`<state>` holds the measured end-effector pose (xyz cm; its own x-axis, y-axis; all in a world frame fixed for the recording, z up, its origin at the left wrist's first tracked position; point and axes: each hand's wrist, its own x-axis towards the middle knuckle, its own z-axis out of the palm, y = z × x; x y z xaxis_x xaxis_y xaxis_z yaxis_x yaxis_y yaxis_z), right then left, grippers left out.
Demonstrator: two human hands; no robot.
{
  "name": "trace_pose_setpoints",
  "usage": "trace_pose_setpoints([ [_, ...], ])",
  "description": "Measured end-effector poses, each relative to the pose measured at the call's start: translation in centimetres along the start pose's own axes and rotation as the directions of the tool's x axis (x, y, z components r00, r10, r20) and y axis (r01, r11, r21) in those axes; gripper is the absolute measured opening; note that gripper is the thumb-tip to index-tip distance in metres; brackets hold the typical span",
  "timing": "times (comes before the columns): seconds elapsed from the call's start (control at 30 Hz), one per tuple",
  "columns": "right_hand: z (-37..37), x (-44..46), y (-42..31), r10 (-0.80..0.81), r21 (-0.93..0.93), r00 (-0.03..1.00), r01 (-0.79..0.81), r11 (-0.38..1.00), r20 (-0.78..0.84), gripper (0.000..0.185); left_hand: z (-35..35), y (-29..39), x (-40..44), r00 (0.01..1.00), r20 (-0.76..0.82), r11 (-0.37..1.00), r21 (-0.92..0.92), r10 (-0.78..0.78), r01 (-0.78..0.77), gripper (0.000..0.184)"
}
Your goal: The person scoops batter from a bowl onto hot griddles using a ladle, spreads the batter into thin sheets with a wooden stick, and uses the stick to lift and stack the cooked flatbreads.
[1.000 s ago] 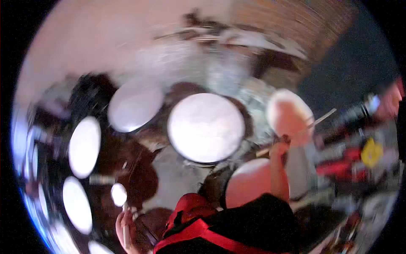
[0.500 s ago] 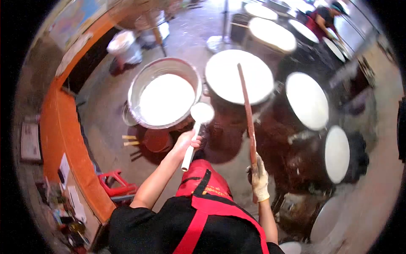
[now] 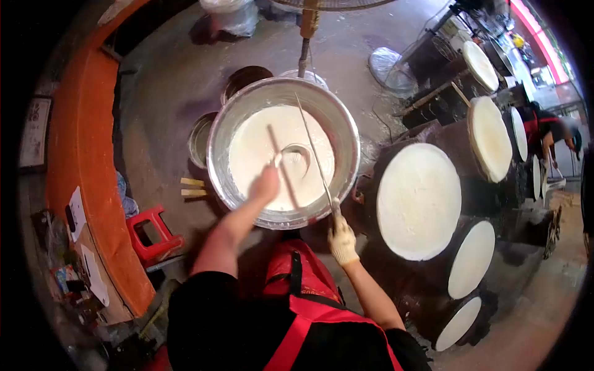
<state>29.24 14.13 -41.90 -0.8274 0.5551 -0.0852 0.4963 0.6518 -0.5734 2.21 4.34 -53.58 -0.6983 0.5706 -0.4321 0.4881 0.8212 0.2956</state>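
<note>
My bare left hand (image 3: pixel 265 184), blurred by motion, grips a ladle (image 3: pixel 296 161) by its handle. The ladle's bowl is down in the white batter (image 3: pixel 260 133) that partly fills a big metal basin (image 3: pixel 218 123). In a knitted glove, my right hand (image 3: pixel 342 241) is closed round the lower end of a long, thin wooden stick (image 3: pixel 317 154). The stick slants up over the right part of the basin, its far tip above the batter; whether it touches the rim I cannot tell.
Round griddles covered in white, among them a large one (image 3: pixel 419 201), stand in a curve to my right. Farther along, a person (image 3: pixel 547 133) bends over another. At left are an orange counter (image 3: pixel 80 167) and a red stool (image 3: pixel 153 235). A pole rises behind the basin.
My view has turned right, toward the basin. The ladle has gone from above the floor beside the basin down into the batter. My right hand has brought the stick over the basin.
</note>
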Motion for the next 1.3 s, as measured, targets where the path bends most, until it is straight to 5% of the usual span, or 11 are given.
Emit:
trace_pose_setpoints([
  [0.1, 3.1, 3.8, 1.5, 0.153, -0.215, 0.951, -0.096, 0.972, 0.268, 0.078, -1.4, 6.4, -2.4, 0.85, 0.527, 0.723, -0.586, -0.003, 0.365, 0.024],
  [0.13, 3.0, 3.7, 1.4, 0.176, -0.207, 0.939, -0.117, 0.971, 0.297, 0.079, 2.0, 6.4, 0.1, 0.652, 0.745, -0.052, -0.652, 0.142, 0.757, 0.018],
  [0.17, 2.6, 2.4, 1.3, 0.209, -0.202, 0.923, -0.148, 0.968, 0.324, 0.079, 5.6, 6.0, 2.5, 0.524, 0.72, -0.698, -0.077, 0.455, 0.712, 0.016],
  [0.2, 2.1, 1.5, 1.3, 0.239, -0.198, 0.908, -0.178, 0.964, 0.344, 0.08, 5.9, 6.3, 3.4, 0.546, 0.711, -0.73, -0.066, 0.443, 0.68, 0.017],
  [0.5, -7.6, -7.5, 1.5, -0.034, 0.052, 0.982, 0.025, 0.998, 0.186, 0.075, -11.7, 15.3, -7.2, 0.938, 0.332, -0.723, -0.624, 0.1, 0.298, 0.033],
  [0.73, -13.2, -8.6, 1.1, -0.236, -0.023, 0.972, 0.236, 0.971, -0.009, 0.081, -27.9, 20.1, -21.2, 0.993, 0.047, -0.586, -0.804, 0.112, 0.104, 0.024],
  [0.83, -15.6, -6.7, 1.3, -0.375, -0.127, 0.918, 0.36, 0.924, -0.131, 0.098, -34.2, 22.5, -27.0, 0.995, -0.101, -0.375, -0.922, -0.007, -0.096, 0.024],
  [0.97, -20.1, -5.1, -1.5, -0.43, -0.067, 0.842, 0.433, 0.899, -0.326, 0.079, -41.4, 20.2, -28.9, 0.97, -0.23, -0.101, -0.97, 0.08, -0.222, 0.021],
  [1.1, -18.8, -4.2, -5.1, -0.406, -0.186, 0.741, 0.365, 0.912, -0.536, 0.076, -41.2, 14.9, -23.7, 0.995, -0.012, 0.119, -0.993, 0.104, -0.025, 0.02],
  [1.2, -15.6, -4.8, -6.4, -0.193, -0.265, 0.954, 0.129, 0.955, -0.23, 0.075, -36.9, 9.0, -17.9, 0.76, 0.536, -0.311, -0.699, 0.368, 0.644, 0.011],
  [1.3, -12.4, -8.2, -6.5, -0.187, -0.241, 0.933, 0.114, 0.964, -0.307, 0.08, -32.2, 6.4, -18.5, 0.72, 0.515, -0.158, -0.752, 0.466, 0.64, 0.01],
])
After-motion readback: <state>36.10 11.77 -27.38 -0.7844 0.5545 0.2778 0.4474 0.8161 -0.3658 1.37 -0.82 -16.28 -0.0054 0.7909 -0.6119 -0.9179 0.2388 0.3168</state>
